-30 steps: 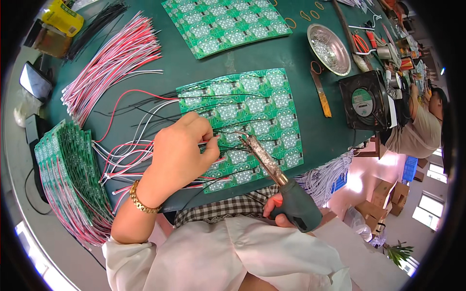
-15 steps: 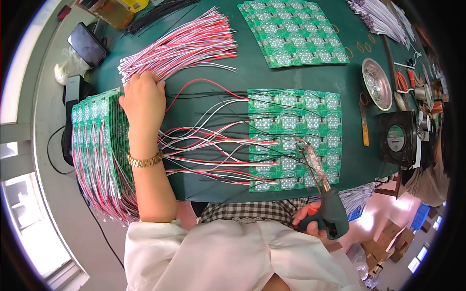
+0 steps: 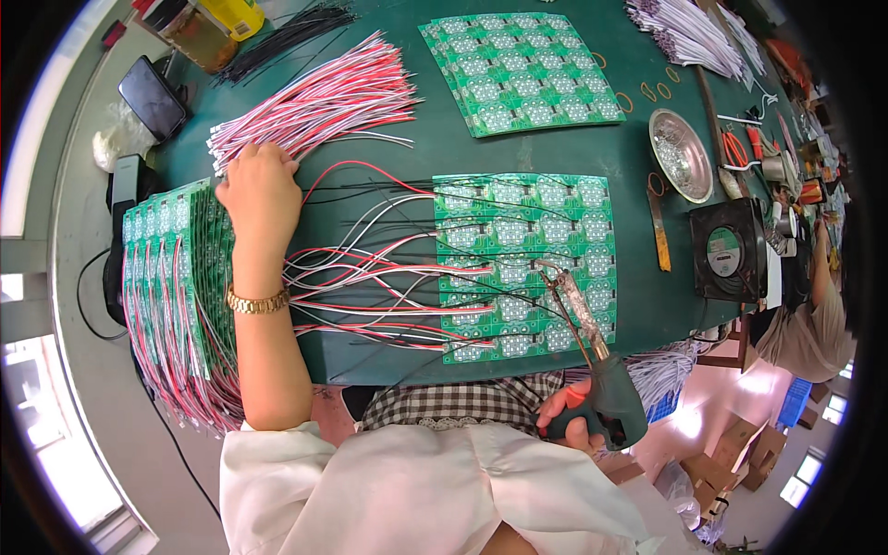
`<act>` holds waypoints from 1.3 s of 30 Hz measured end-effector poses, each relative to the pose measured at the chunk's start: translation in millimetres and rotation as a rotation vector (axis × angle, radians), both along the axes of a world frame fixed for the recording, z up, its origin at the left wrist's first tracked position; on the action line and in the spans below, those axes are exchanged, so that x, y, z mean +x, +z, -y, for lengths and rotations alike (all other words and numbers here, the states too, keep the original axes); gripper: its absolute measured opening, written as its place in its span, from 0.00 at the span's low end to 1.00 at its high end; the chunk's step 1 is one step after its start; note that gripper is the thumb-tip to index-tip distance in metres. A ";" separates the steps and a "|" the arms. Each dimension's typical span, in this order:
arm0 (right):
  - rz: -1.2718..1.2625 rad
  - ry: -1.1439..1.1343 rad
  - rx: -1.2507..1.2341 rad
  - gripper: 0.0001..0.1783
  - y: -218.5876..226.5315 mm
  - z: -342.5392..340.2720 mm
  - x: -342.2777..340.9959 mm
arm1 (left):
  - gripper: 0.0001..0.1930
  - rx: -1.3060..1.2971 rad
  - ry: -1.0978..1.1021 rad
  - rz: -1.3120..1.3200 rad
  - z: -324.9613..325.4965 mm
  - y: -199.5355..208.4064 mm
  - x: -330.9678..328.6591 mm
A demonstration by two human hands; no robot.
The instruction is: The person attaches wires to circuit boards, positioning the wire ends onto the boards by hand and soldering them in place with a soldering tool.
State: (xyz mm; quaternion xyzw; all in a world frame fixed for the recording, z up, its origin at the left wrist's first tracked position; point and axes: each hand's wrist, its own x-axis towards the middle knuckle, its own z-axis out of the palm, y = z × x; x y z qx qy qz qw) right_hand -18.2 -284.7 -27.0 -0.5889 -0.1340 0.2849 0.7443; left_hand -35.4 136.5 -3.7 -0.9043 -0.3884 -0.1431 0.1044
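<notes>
At far left, a stack of green circuit boards (image 3: 148, 227) stands on edge, with red and white leads (image 3: 185, 370) trailing from its lower side. A dark phone (image 3: 153, 97) is positioned behind it.

The left hand (image 3: 259, 190), with a gold-coloured band (image 3: 257, 302) at the wrist, is located at the near-left end of a loose bundle of red and white wires (image 3: 324, 97). Its fingers are bent downward and the fingertips are hidden; whether they pinch a wire cannot be determined from this view. Black wires (image 3: 287, 37) lie beyond the bundle.

At centre, a circuit panel (image 3: 592, 227) lies flat on the green tabletop (image 3: 647, 305), near its front edge. Attached wires (image 3: 370, 308) run from the panel toward the left forearm. A second set of panels (image 3: 523, 74) lies stacked farther back.

The right hand (image 3: 569, 421) is closed around the handle of a soldering iron (image 3: 615, 402), below the table edge. The shaft points up and left; the tip extends over the panel.

Farther right are a metal dish (image 3: 680, 155), a yellow-handled blade (image 3: 662, 252) and a black fan (image 3: 726, 254).
</notes>
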 end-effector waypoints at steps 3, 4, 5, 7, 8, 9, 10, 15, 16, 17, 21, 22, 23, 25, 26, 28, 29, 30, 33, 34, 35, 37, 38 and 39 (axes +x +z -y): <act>0.007 -0.005 0.025 0.24 0.3 0.0 0.7 | 0.05 -0.074 -0.071 0.280 6.2 10.0 6.8; 0.016 -0.013 0.026 0.24 0.6 0.0 2.0 | 0.04 -0.162 -0.119 0.489 9.2 15.5 10.6; 0.007 -0.013 0.010 0.25 1.2 0.2 3.8 | 0.03 -0.177 -0.093 0.533 14.4 21.3 14.1; 0.007 -0.013 0.008 0.25 0.7 -0.3 3.7 | 0.03 -0.157 -0.120 0.516 13.3 24.7 11.6; -0.001 -0.061 0.076 0.25 -3.4 -1.2 1.6 | 0.03 -0.145 -0.141 0.492 11.2 24.9 10.8; -0.011 -0.102 0.148 0.26 -7.1 -3.0 0.6 | 0.03 -0.107 -0.151 0.494 8.8 24.4 8.6; -0.001 -0.100 0.161 0.26 -7.6 -5.8 0.7 | 0.03 -0.094 -0.153 0.503 9.1 28.9 7.5; -0.036 -0.189 0.245 0.24 -7.9 -12.1 3.5 | 0.06 0.097 -0.076 0.304 13.6 32.4 4.0; -0.002 -0.203 0.263 0.24 -8.6 -11.6 3.3 | 0.07 0.163 0.031 0.054 17.1 30.1 0.8; -0.005 -0.191 0.203 0.23 -9.2 -10.6 3.6 | 0.07 0.099 0.016 0.046 16.1 27.4 -3.0; 0.014 -0.200 0.146 0.21 -2.7 -12.0 4.3 | 0.08 -0.146 -0.023 0.070 21.6 38.2 -9.7; -0.006 -0.197 0.139 0.20 -1.3 -13.4 4.0 | 0.08 -0.134 -0.033 0.082 22.6 42.7 -10.6; -0.001 -0.209 0.160 0.20 -1.7 -15.0 5.0 | 0.08 -0.153 -0.035 0.087 23.4 46.6 -11.3; -0.001 -0.229 0.182 0.20 -1.0 -16.4 4.6 | 0.09 -0.155 -0.072 0.212 21.8 44.1 -13.2; -0.014 -0.241 0.196 0.19 -1.1 -17.2 4.1 | 0.09 -0.150 -0.077 0.219 22.2 46.0 -13.5; -0.003 -0.246 0.186 0.19 0.5 -16.2 5.5 | 0.09 -0.168 -0.029 0.259 27.4 53.1 -11.1; -0.001 -0.246 0.175 0.19 1.1 -15.6 5.9 | 0.09 -0.199 -0.044 0.295 29.4 57.4 -12.1; 0.003 -0.251 0.177 0.19 1.5 -15.1 6.0 | 0.09 -0.198 -0.050 0.299 29.6 62.0 -15.7; 0.013 -0.238 0.164 0.19 2.5 -14.6 5.0 | 0.11 -0.286 0.057 0.172 22.1 67.0 -31.9; 0.031 -0.205 0.148 0.19 2.8 -14.8 5.6 | 0.11 -0.286 0.051 0.174 20.0 67.3 -31.2; 0.053 -0.175 0.126 0.20 4.5 -14.4 5.5 | 0.11 -0.334 0.046 0.214 18.3 66.1 -29.7; 0.046 -0.184 0.129 0.20 8.7 -17.7 6.0 | 0.11 -0.378 0.045 0.253 16.0 63.4 -28.5; 0.037 -0.190 0.133 0.19 10.9 -18.8 5.4 | 0.12 -0.338 0.013 0.311 14.7 60.2 -27.6; 0.038 -0.191 0.137 0.19 11.0 -19.3 4.2 | 0.12 -0.293 -0.019 0.368 12.7 57.8 -27.7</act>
